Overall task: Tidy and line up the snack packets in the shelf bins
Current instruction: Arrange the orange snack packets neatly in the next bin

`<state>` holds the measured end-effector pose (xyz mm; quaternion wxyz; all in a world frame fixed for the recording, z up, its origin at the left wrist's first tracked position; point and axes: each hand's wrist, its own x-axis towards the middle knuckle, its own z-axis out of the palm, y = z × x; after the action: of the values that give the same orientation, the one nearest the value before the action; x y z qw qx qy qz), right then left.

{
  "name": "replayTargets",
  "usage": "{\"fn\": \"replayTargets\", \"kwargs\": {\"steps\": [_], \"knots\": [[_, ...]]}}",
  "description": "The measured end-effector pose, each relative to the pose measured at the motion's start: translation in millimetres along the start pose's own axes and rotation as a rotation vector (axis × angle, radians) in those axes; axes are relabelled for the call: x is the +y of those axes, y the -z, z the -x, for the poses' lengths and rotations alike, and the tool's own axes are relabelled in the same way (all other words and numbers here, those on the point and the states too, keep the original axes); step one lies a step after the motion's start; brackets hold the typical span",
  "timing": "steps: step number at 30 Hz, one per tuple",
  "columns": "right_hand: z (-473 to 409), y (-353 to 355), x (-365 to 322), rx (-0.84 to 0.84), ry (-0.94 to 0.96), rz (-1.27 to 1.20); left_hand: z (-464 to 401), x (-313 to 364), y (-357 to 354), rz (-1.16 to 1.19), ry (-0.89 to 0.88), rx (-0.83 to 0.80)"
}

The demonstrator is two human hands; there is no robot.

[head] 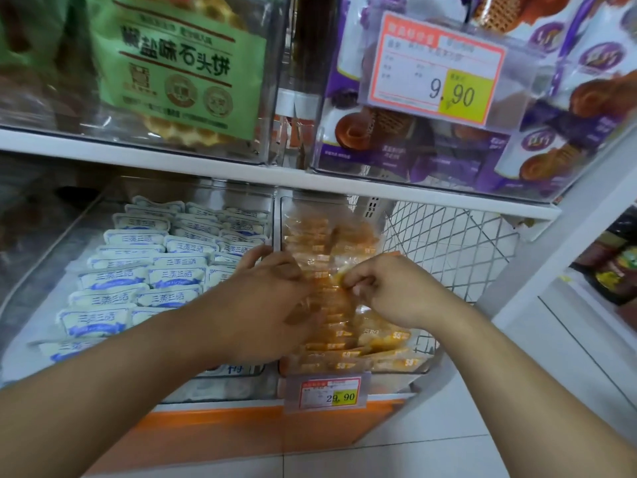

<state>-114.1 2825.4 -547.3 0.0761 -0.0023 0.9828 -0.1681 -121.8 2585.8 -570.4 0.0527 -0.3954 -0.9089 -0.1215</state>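
A clear bin (425,353) on the lower shelf holds two rows of orange snack packets (341,353). My left hand (269,298) lies over the left row with fingers bent against the packets; its fingertips are blurred. My right hand (386,288) pinches the yellow top edge of one orange packet (339,279) in the middle of the bin. To the left, another clear bin (20,270) holds several rows of white and blue packets (138,281), standing in fairly even lines.
An upper shelf (241,170) carries bins with green waffle bags (179,63) and purple biscuit bags (537,139). Price tags (329,395) hang in front of the bins. A wire mesh panel (458,246) stands right of the orange bin. White floor tiles lie below.
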Motion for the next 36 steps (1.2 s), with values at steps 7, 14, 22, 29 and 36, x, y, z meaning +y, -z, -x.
{"fn": "replayTargets", "kwargs": {"steps": [7, 14, 22, 29, 36], "knots": [[5.8, 5.5, -2.2, -0.034, 0.019, -0.074, 14.1, 6.7, 4.2, 0.033, -0.005, -0.014], [21.4, 8.1, 8.2, 0.205, -0.02, -0.368, 18.1, 7.8, 4.9, 0.007, 0.023, -0.034], [43.2, 14.8, 6.0, 0.271, -0.015, -0.832, 20.3, 15.0, 6.2, 0.018, 0.036, -0.007], [49.1, 19.5, 8.2, 0.492, 0.021, -0.937, 18.5, 13.1, 0.9, 0.036, 0.046, 0.006], [66.5, 28.5, 12.4, 0.56, 0.156, -0.47, 20.9, 17.8, 5.9, 0.075, 0.058, 0.006]]}}
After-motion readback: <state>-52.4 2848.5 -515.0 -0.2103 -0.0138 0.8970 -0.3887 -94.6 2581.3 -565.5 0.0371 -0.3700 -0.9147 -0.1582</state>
